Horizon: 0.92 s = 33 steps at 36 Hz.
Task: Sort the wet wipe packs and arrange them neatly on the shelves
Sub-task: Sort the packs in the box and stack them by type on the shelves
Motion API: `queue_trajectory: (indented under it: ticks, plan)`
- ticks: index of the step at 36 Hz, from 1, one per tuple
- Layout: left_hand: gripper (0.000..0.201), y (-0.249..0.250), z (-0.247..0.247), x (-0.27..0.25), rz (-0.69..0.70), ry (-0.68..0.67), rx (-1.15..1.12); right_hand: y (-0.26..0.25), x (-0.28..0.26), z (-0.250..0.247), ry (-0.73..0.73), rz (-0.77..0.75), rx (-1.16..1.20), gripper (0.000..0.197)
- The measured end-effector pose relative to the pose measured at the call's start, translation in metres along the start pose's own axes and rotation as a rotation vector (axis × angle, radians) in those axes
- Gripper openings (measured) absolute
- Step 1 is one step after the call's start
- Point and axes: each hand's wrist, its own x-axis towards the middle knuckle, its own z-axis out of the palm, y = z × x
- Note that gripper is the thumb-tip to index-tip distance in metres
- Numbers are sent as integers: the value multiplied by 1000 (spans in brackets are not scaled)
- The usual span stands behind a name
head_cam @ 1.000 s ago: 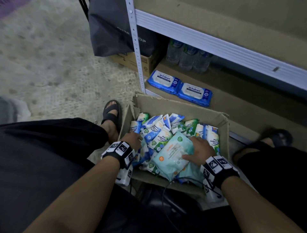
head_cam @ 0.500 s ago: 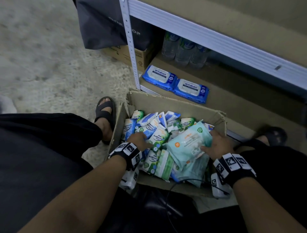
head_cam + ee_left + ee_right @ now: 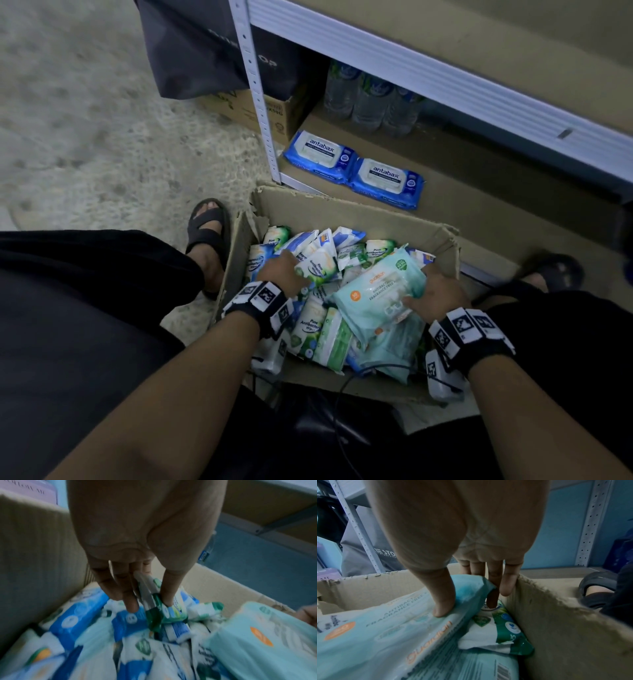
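Inside the cardboard box [image 3: 346, 209], a teal pack [image 3: 376, 291] is being gripped by the right hand [image 3: 442, 294] while a small green-and-white pack [image 3: 154, 601] is being pinched by the left hand [image 3: 281, 270].

The head view looks steeply down from above the person's lap onto the cardboard box [image 3: 356, 212] at the shelf's front edge, facing the lower shelf [image 3: 479, 192] beyond; the left wrist view sits very near, under the left hand [image 3: 137, 534], looking along its fingers into the box's left corner; the right wrist view, equally close, looks along the right hand [image 3: 471, 534] at the box's right wall, with the shelf upright [image 3: 358, 531] behind; all three share the box interior, and each catches the large pale teal pack [image 3: 376, 294].
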Motion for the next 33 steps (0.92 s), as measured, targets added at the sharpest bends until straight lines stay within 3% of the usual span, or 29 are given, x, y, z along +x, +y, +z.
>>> queue_trajectory:
  ticks: [12,17,22,27,31,33]
  plan:
    - [33,-20,-27,-23,104,338,270,-19,4,4,-2,-79,76,37]
    - [38,-19,-27,-29,160,372,202,-50,-12,26,-52,-160,128,28]
    - [41,-14,-14,-31,250,288,34,-76,-30,56,-92,-233,253,25]
    - [73,-9,1,-35,289,108,84,-80,-36,53,-108,-342,287,26]
    - [96,-9,12,-35,281,-64,219,-60,-25,34,23,-325,72,41]
    - [104,-11,17,-33,295,-71,330,-43,-17,23,24,-273,-62,54]
